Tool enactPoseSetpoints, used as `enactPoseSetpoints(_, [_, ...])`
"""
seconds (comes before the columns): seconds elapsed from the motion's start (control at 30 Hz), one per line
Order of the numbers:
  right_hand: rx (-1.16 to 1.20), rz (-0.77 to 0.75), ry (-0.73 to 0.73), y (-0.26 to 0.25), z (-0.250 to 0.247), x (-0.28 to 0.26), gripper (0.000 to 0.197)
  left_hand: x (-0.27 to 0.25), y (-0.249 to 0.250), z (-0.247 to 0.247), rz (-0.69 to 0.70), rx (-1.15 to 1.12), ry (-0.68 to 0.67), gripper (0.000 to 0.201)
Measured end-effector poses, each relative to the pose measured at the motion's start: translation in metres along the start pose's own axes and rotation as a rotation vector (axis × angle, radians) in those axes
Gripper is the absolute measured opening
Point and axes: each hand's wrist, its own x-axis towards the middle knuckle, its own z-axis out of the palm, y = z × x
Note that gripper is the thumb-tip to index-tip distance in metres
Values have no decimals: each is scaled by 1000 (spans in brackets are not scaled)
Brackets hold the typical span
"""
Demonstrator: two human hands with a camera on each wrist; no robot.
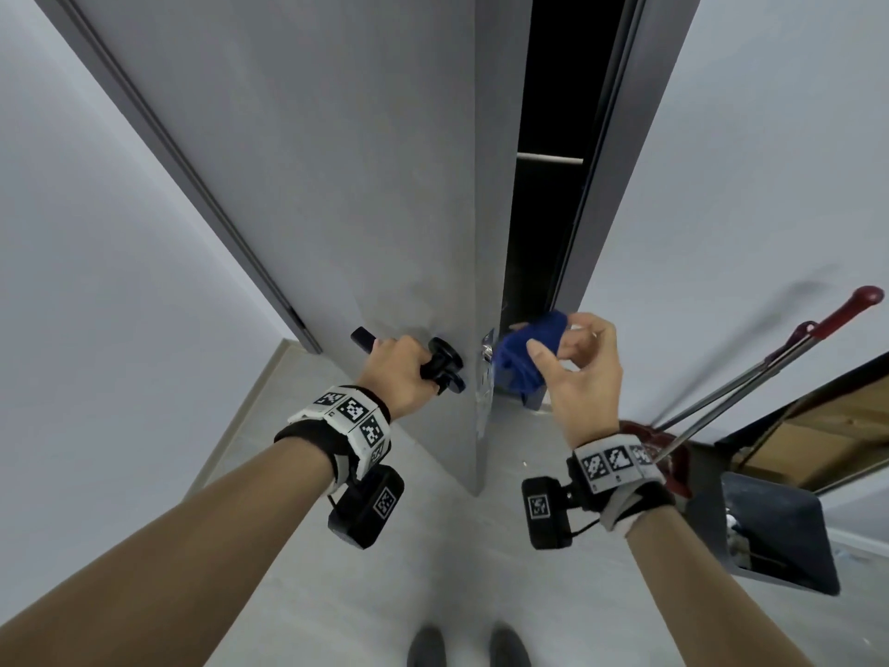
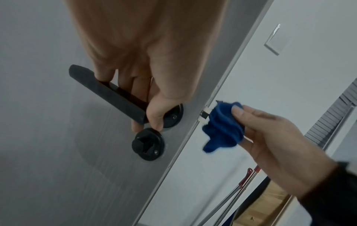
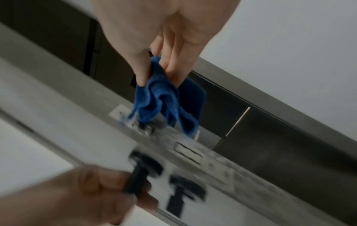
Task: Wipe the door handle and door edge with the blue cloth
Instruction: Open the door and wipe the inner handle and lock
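Grey door: left hand grips door handle, right hand pinches blue cloth.

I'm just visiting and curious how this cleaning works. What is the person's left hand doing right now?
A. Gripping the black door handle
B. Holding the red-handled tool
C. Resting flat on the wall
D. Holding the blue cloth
A: the left hand is curled round the black door handle, while the right hand pinches the blue cloth at the door edge.
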Motion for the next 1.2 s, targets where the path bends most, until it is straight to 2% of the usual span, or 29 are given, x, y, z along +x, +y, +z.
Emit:
enactPoseSetpoints(0.07, [97,26,-128,-4,8,11,40,-7,0,1,14,-10,31,13])
enactPoseSetpoints(0.13, [85,28,-250,-1,19,13,36,-12,-2,4,5,-17,48,14])
enactPoseSetpoints(0.23, [10,27,-313,15,30,4,26,-20,-8,4,-31,-26,40,20])
enactPoseSetpoints(0.33, [91,144,-389,37,34,-16,16,-30,-14,4,-72,-34,50,25])
enactPoseSetpoints(0.47, [-197,218,-448,85,42,-39,14,-41,-27,12,-88,-62,99,17])
enactPoseSetpoints(0.53, [-363,203,-454,112,45,-45,12,-45,-34,16,-62,-94,128,10])
enactPoseSetpoints(0.57, [-420,202,-451,120,46,-47,13,-48,-37,20,-47,-91,140,14])
enactPoseSetpoints(0.6, [-454,215,-461,126,48,-46,15,-52,-39,22,-20,-94,156,17])
enactPoseSetpoints(0.67, [-466,210,-489,130,48,-45,20,-60,-46,32,45,-50,233,8])
enactPoseSetpoints(0.77, [-357,165,-467,107,46,-47,26,-67,-52,49,101,63,333,18])
enactPoseSetpoints(0.9, [-161,54,-320,39,40,-51,32,-69,-60,57,154,46,421,18])
enactPoseSetpoints(0.97, [-113,-70,-289,21,40,-51,23,-69,-65,58,184,6,440,22])
enactPoseSetpoints(1.03, [-85,-188,-272,23,43,-54,15,-68,-71,62,207,-41,479,25])
enactPoseSetpoints(1.07, [-75,-201,-268,31,46,-58,15,-67,-73,64,223,-58,505,25])
enactPoseSetpoints(1.2, [-104,-129,-280,80,56,-78,17,-64,-82,71,291,-79,606,23])
